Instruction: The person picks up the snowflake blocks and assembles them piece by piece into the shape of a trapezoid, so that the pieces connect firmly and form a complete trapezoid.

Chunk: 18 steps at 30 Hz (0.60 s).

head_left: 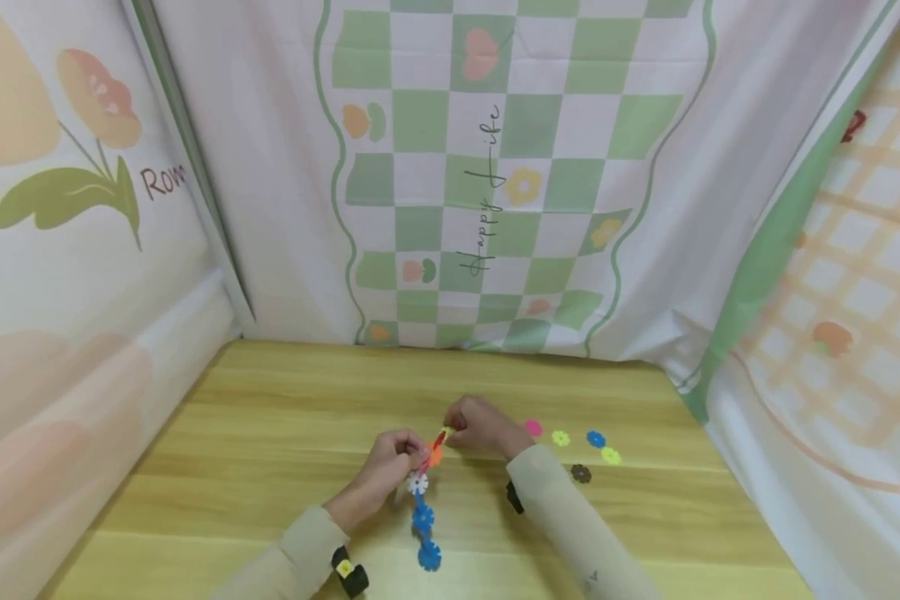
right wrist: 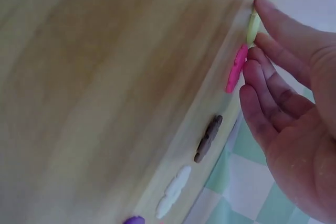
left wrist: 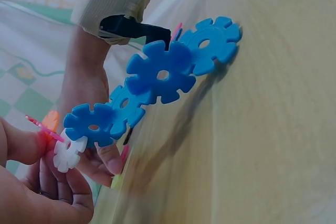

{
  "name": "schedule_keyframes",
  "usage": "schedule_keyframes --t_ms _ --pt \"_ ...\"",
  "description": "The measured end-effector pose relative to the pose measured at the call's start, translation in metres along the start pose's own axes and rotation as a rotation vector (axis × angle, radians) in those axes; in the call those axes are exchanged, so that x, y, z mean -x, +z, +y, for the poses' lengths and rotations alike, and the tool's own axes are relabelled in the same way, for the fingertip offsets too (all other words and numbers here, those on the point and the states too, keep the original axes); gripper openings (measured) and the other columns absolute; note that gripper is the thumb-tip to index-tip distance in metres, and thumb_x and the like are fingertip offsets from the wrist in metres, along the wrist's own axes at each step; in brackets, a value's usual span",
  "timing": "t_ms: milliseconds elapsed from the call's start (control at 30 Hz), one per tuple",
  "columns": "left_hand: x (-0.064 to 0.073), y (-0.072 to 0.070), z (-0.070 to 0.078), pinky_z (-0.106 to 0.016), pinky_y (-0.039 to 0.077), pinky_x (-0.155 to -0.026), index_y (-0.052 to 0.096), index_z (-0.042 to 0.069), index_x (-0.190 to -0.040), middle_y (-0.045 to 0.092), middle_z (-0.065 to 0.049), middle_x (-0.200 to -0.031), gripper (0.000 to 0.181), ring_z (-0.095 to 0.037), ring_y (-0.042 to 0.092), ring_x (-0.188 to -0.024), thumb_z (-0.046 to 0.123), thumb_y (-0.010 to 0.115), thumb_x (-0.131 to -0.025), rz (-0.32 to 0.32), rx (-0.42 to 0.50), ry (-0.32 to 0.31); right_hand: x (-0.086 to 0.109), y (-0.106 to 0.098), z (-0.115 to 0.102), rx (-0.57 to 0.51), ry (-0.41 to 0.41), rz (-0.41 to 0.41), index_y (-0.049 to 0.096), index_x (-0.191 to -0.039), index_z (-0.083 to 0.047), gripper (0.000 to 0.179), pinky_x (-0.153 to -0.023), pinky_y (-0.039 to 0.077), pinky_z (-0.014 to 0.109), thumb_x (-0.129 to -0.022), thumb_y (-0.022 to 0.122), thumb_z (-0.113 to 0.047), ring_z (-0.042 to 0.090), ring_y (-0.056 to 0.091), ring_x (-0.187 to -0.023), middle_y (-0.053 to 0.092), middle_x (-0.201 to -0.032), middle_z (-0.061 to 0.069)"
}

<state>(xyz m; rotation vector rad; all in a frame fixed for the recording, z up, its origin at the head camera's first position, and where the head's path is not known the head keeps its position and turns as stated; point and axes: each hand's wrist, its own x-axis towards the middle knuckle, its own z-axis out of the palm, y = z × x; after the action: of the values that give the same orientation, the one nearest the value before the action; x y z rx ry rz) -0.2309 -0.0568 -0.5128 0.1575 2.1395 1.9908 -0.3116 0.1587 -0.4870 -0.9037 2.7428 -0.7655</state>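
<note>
My left hand grips a chain of interlocking flower-shaped discs near its upper end. Pink and orange discs are at its fingertips. Below them hang a white disc and several blue discs, notched at the edges with a hole in the middle. My right hand pinches a yellow-green disc between thumb and index finger, its other fingers loosely bent. In the head view, that hand is close to a red disc at the chain's top.
On the wooden table, to the right, lie loose discs: pink, yellow, blue and brown. White and purple discs show in the right wrist view. Printed curtains surround the table.
</note>
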Motion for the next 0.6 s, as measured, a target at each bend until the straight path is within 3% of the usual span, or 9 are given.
schedule_keyframes --t_ms 233,467,600 --pt "0.002 0.001 0.002 -0.023 0.053 -0.067 0.068 -0.001 -0.099 0.065 -0.004 -0.089 0.006 -0.016 0.060 -0.080 -0.003 0.064 -0.096 -0.002 0.017 0.001 0.007 0.003 0.000 -0.065 0.054 0.028 0.072 -0.099 -0.009 0.015 -0.080 0.061 0.034 -0.089 0.082 -0.005 0.016 0.068 -0.089 0.074 -0.096 0.006" --pt "0.000 0.002 0.003 -0.022 0.053 -0.067 0.069 0.000 -0.097 0.066 -0.004 -0.087 0.006 -0.016 0.061 -0.080 -0.004 0.064 -0.095 -0.002 0.018 -0.002 0.022 -0.004 0.001 -0.221 0.070 0.042 0.073 -0.101 -0.008 0.007 -0.073 0.061 0.024 -0.096 0.075 -0.005 0.012 0.069 -0.083 0.075 -0.093 0.003" --pt "0.000 0.003 0.003 -0.022 0.053 -0.067 0.069 -0.001 -0.097 0.066 -0.004 -0.087 0.005 -0.016 0.061 -0.079 -0.003 0.065 -0.096 -0.006 0.016 0.000 0.033 -0.012 -0.003 -0.264 0.072 0.108 0.075 -0.103 -0.007 0.006 -0.071 0.060 0.023 -0.097 0.075 -0.009 0.012 0.070 -0.082 0.076 -0.093 0.004"
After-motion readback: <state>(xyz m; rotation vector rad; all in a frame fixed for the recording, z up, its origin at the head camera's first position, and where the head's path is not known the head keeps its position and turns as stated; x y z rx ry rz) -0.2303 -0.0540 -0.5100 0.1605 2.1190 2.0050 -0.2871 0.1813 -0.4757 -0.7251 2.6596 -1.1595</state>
